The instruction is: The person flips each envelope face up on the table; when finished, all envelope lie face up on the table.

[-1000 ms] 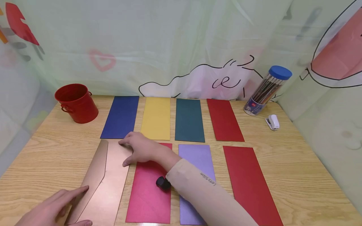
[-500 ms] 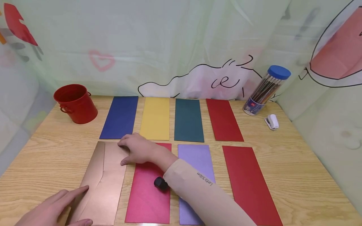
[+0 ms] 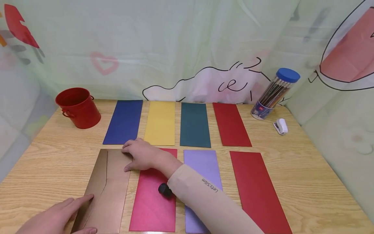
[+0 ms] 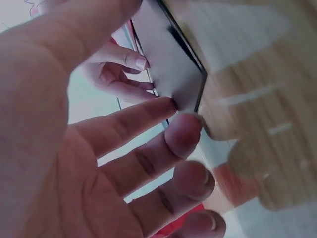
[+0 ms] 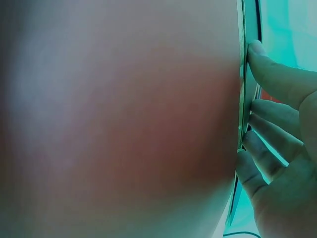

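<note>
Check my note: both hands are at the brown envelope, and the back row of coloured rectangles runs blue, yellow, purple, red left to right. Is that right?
The third colour is wrong: the head view shows a dark green rectangle there, not purple. The left hand and right hand are indeed at the brown envelope.

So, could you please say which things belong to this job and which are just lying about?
Probably the job:
bronze envelope, left hand and right hand touching it
seven other flat rectangles

Probably just lying about:
red bucket
pencil tube
white stapler
</note>
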Available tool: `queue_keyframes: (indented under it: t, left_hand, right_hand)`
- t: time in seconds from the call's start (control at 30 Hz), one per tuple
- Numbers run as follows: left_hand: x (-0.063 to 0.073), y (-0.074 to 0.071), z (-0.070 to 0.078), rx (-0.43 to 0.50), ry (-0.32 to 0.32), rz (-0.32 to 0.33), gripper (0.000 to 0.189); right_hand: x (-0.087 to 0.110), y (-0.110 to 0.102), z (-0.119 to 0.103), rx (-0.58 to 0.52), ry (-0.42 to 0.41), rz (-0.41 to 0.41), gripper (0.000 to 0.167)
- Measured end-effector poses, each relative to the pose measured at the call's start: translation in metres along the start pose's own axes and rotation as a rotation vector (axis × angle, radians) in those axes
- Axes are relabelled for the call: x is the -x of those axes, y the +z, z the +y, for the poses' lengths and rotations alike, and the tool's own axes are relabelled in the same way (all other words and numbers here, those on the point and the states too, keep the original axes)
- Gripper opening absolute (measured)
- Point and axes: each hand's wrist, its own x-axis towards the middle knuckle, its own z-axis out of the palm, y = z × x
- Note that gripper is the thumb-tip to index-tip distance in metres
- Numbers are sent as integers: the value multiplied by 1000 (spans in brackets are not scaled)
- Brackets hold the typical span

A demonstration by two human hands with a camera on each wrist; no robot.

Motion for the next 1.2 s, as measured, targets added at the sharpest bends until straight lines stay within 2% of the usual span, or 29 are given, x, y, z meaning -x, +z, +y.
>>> queue_keyframes:
  t: [0.13,0.3,0.4,0.47,0.6,0.7,0.73,0.87,1.0,1.2]
  left_hand:
    - [-3,-1,-1,28,3,-34,98]
    - [-4,-8,6,-4,-5,-37,98]
    - [-3,-15,17,-23,-6,6,95]
    - [-2,-19,25,-33,22,55,95]
    - [1,-23,39,-78,141,210,96]
    - [1,-24,46,-93,271,311,93]
    - [0,-24,48,-90,307,322,93]
    - [-3,-24,55,-76,431,331,92]
    - [-7,-23,62,-55,491,316,90]
    - [-9,-24,72,-73,521,276,84]
  right_hand:
    - [0,1,0,24,-6,2,63]
    - [3,0,0,-24,-16,3,61]
    - [7,-3,1,-77,-27,7,60]
    - [11,-6,1,-108,-34,13,59]
    - [23,-13,1,-145,-37,26,58]
    - [35,-17,4,-173,-20,44,57]
    - [40,-18,5,-182,-9,53,57]
    - [58,-20,11,-215,47,86,56]
    - [77,-20,17,-241,112,121,59]
    - [101,-17,27,-313,231,160,63]
